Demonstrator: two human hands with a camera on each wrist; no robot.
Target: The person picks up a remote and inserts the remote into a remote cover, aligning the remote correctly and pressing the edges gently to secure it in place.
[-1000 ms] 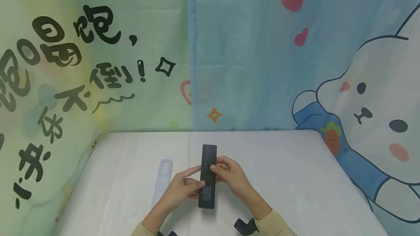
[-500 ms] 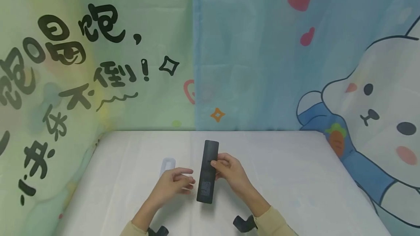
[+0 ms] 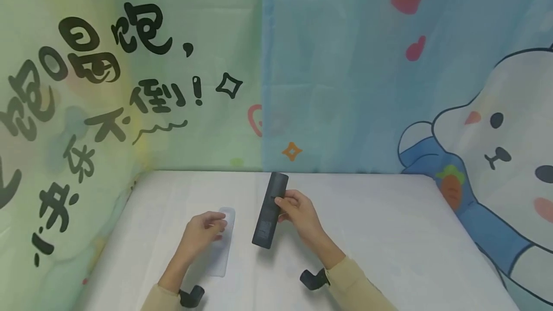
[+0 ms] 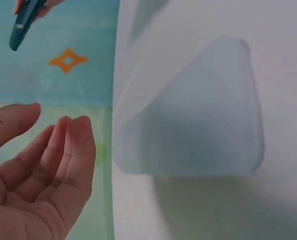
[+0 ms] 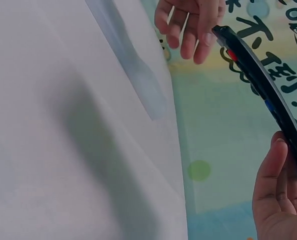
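My right hand point(image 3: 302, 215) holds a black remote control point(image 3: 267, 222) above the table, thumb on its back and fingers behind its right edge. The remote leans in the head view, its top end tilted to the right. From the right wrist, red and blue buttons show along the remote's slim, curved side point(image 5: 266, 92). My left hand point(image 3: 199, 235) holds nothing; its loosely bent fingers hover over a long, translucent pale sleeve point(image 3: 221, 260) lying on the table. The left wrist view shows that sleeve point(image 4: 203, 120) broad and close, beside the fingers and apart from them.
A white cloth covers the table point(image 3: 367, 234). Printed curtains point(image 3: 337, 85) hang along its back and sides. Dark wrist cameras stick out from the left wrist point(image 3: 192, 296) and the right wrist point(image 3: 313, 280).
My left hand has let go of the remote and moved left to the pale sleeve. The right hand alone keeps the remote, now raised slightly and tilted more. The head view has shifted a little.
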